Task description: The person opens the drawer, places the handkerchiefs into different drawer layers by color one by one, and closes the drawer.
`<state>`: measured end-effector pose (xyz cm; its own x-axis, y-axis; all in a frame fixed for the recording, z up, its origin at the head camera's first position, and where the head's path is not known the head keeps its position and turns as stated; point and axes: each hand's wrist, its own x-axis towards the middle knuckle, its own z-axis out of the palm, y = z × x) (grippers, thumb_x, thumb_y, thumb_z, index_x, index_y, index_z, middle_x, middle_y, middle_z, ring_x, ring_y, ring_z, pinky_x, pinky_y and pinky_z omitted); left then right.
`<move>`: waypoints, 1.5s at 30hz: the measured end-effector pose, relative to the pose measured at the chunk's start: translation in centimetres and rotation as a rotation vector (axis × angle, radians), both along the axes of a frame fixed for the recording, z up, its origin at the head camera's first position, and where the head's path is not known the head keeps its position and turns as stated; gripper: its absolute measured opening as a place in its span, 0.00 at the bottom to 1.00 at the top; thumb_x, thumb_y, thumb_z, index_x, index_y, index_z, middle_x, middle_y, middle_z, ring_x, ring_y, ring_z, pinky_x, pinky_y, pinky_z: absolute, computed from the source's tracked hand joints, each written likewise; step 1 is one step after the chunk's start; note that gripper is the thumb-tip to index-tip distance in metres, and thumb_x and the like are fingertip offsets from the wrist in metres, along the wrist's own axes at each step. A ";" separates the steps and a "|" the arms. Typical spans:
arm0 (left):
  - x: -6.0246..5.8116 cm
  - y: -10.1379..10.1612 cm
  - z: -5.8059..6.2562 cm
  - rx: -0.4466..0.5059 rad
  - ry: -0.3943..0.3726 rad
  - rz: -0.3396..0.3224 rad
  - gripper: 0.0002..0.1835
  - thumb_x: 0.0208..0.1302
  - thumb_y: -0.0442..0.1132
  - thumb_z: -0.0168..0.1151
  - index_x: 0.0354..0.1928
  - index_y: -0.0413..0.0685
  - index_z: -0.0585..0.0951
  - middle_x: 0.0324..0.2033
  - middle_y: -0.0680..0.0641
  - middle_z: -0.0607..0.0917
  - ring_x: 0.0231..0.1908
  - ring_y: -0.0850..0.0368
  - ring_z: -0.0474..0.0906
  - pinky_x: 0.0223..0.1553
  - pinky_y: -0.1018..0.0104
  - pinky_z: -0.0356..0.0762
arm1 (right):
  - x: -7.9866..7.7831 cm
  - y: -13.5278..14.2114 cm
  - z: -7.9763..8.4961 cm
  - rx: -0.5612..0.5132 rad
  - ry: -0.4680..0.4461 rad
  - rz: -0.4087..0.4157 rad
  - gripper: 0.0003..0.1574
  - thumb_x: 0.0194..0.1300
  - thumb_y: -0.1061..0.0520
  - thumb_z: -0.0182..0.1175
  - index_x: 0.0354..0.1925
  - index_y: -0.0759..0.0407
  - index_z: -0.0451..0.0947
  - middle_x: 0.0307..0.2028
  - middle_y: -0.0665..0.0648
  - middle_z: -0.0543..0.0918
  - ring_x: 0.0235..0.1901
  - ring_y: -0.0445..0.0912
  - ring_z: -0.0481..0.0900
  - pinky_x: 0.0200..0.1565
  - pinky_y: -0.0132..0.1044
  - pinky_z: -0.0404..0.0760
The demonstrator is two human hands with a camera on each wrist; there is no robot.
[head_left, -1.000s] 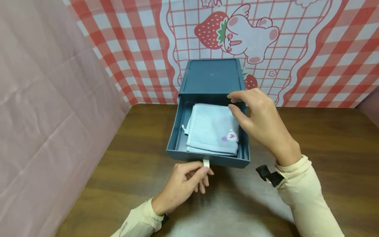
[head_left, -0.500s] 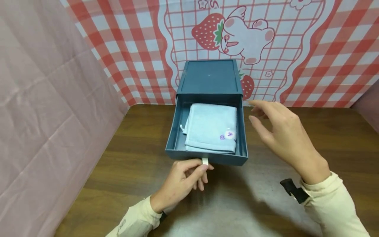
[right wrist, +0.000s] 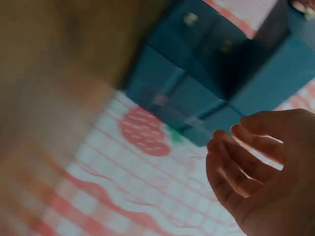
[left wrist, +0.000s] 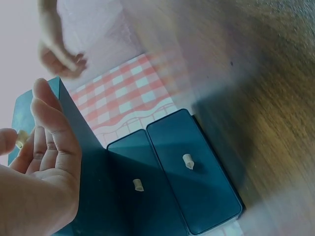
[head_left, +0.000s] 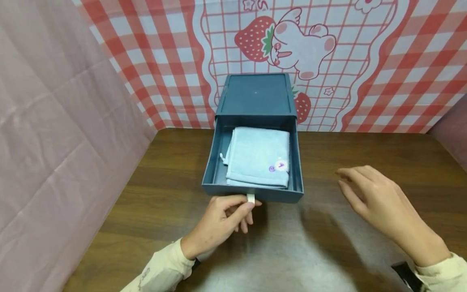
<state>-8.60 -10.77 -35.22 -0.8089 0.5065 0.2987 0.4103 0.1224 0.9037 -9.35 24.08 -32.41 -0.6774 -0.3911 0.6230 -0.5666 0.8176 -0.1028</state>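
Note:
A dark blue drawer [head_left: 209, 178] is pulled out from the top of its cabinet [head_left: 257, 95]. Folded inside lies a light blue towel [head_left: 259, 156] with a small purple-and-white motif at one corner and a little hanging loop on its left side. My left hand [head_left: 219, 221] pinches the drawer's cream pull tab [head_left: 251, 198] between thumb and fingers, below the front panel. Off to the right, over the table, my right hand [head_left: 386, 211] holds nothing; its fingers are relaxed and slightly bent, as the right wrist view also shows.
Two more closed drawers [left wrist: 192, 172] with cream tabs sit under the pulled-out one. Behind the cabinet hangs a red-and-white checked cloth [head_left: 171, 61]; a pink cloth [head_left: 73, 142] hangs on the left. The wooden table [head_left: 146, 202] extends to both sides.
My right hand has moved from over the drawer's right edge out to the right and toward me. The left hand stays on the tab; drawer and towel look the same.

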 end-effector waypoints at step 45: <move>-7.8 1.5 1.9 0.028 0.070 0.048 0.15 0.77 0.45 0.51 0.46 0.48 0.85 0.27 0.49 0.84 0.22 0.54 0.81 0.22 0.60 0.80 | 4.1 3.2 -5.8 0.026 -0.240 -0.156 0.17 0.49 0.63 0.66 0.25 0.42 0.71 0.19 0.37 0.64 0.19 0.30 0.58 0.20 0.29 0.59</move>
